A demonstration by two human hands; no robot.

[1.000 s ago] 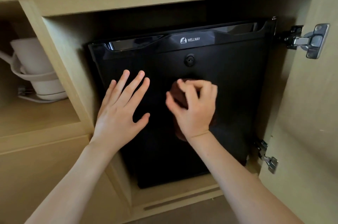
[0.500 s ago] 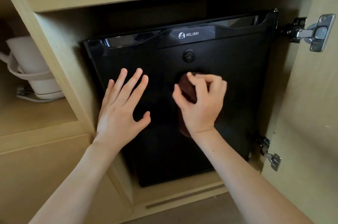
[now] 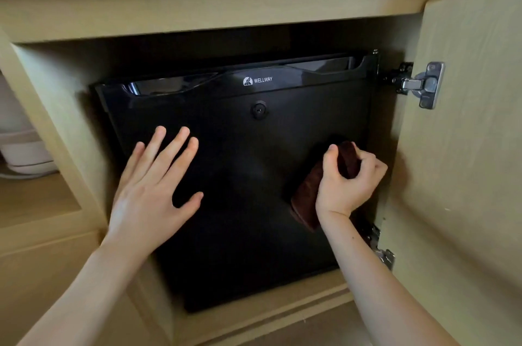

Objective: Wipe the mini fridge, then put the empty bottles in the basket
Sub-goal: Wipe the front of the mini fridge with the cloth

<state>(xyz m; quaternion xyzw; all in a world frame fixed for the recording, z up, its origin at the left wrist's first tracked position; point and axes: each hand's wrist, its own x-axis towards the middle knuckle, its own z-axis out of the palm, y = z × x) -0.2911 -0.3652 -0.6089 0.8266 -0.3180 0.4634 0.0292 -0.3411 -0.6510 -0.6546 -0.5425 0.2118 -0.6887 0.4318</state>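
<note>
The wooden cabinet (image 3: 197, 15) stands open, its door (image 3: 466, 162) swung to the right, and the black mini fridge (image 3: 248, 232) sits shut inside it. The left hand (image 3: 149, 190) stays flat on the left of the fridge front, fingers spread and straight, as before. The right hand (image 3: 347, 179), fingers curled round a bunched brown cloth (image 3: 306, 196), has swept from under the lock (image 3: 259, 110) at the centre to the right edge. Wiping seems to be midway, with the lower front likely left. No bottles or basket show.
</note>
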